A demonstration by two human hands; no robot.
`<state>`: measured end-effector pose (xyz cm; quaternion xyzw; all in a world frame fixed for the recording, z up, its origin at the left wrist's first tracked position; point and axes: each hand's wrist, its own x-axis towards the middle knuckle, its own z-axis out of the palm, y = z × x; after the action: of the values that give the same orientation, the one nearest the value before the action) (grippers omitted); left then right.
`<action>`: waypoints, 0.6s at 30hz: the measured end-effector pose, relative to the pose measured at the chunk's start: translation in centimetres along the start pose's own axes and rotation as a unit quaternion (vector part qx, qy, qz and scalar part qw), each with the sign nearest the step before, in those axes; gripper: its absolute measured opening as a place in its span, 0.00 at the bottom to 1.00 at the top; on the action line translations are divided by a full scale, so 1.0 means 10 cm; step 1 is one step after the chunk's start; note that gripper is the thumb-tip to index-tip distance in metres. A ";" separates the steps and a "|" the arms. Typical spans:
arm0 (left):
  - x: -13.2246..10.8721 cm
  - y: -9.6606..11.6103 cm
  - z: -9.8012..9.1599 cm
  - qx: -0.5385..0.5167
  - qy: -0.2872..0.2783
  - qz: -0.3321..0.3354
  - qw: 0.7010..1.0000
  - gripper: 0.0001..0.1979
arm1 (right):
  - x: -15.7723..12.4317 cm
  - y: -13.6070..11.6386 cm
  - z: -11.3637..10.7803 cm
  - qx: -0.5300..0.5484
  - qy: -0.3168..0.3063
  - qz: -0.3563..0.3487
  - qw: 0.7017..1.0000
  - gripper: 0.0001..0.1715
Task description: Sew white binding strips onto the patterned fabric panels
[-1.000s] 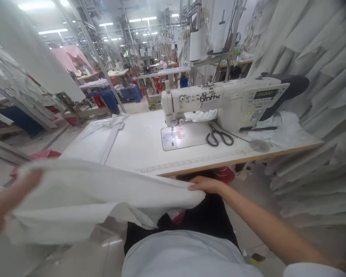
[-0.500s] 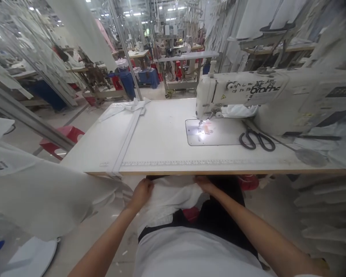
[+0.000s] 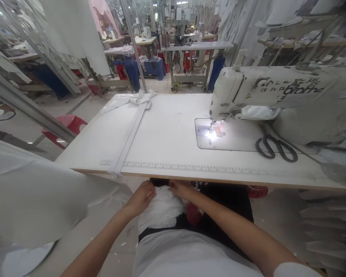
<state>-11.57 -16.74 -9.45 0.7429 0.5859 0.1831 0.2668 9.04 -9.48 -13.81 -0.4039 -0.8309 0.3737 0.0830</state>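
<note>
A bunched piece of white fabric [image 3: 165, 209] lies over my lap, just below the front edge of the sewing table [image 3: 167, 134]. My left hand [image 3: 144, 195] is closed on its left upper side, thumb against the fingers. At the fabric's upper right, my right hand [image 3: 180, 188] pinches it, the fingertips partly hidden. Both hands are under the table's edge level, a short way apart. On the table stands a white sewing machine [image 3: 265, 88], its lamp lighting the needle plate [image 3: 227, 134].
Black scissors [image 3: 276, 148] lie right of the needle plate. A white strip [image 3: 131, 134] crosses the table's left part, and a printed ruler [image 3: 175, 166] runs along the front edge. White cloth [image 3: 46, 196] hangs at the left. A red stool [image 3: 65, 129] stands beyond it.
My right hand has moved left toward my left hand, and the fabric between them is now gathered narrower. The view has shifted, so the machine sits farther right.
</note>
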 end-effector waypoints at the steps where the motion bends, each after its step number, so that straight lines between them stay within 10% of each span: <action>1: -0.01 0.00 0.00 0.001 0.006 0.009 1.000 0.04 | -0.01 0.03 0.00 -0.011 0.002 0.004 1.000 0.14; 12: 0.06 0.16 0.10 0.046 0.056 0.074 0.995 0.06 | -0.36 0.19 -0.12 -0.038 0.060 0.066 0.995 0.09; 18: -0.04 0.19 0.13 0.078 0.053 0.087 0.992 0.09 | -0.09 0.09 -0.01 -0.002 0.050 0.065 0.997 0.13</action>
<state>-9.44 -17.70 -9.31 0.7992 0.5446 0.1984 0.1592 10.23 -9.73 -14.24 -0.4755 -0.7983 0.3560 0.0990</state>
